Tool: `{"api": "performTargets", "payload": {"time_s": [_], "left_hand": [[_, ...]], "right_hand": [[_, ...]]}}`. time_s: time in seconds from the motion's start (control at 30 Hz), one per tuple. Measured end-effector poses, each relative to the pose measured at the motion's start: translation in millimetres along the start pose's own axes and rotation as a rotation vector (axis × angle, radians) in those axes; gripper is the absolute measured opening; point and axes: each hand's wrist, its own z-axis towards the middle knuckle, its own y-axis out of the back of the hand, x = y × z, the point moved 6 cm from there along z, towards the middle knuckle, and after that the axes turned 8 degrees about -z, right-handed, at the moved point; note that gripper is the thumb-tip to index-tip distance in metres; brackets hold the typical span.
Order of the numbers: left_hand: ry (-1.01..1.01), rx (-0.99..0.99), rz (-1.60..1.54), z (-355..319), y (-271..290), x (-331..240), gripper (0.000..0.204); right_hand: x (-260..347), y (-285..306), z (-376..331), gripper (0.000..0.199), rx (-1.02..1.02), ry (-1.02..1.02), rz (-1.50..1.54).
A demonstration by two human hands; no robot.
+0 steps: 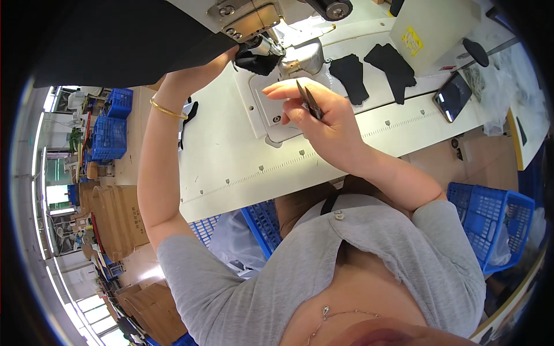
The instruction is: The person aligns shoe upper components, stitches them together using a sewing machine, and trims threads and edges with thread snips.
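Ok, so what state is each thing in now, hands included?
Left hand: at the black cloth, fingertips hidden
Right hand: holding the snips
Snips: tips slightly apart
Machine light: lit
Two black pieces: lying apart on the table
Phone: lying flat, screen dark
Right crate: plastic inside

Sewing machine head (248, 22) top centre, over worktable (219, 164). Thread snips (310, 99) in right hand (332, 118), below it. Rightward on tabletop: two fabric cutouts (350, 78), then smartphone (453, 97). Plastic crate (479, 216) lower right; cardboard (118, 219) at left.
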Motion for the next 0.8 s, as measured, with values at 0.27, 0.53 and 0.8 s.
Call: {"api": "performTargets", "payload": {"time_s": [0.27,0.53,0.8], "left_hand": [[-0.06,0.082,0.293,0,-14,0,0.019],[-0.427,0.173,0.661,5,-26,-1,0.038],[0.336,0.58,-0.4,-35,-18,-69,0.01]], "right_hand": [[1,-2,0,0.024,0.049,0.045,-0.019],[-6,2,7,0.026,0.035,-0.003,0.02],[-21,17,0,0.037,0.065,-0.07,-0.401]]}}
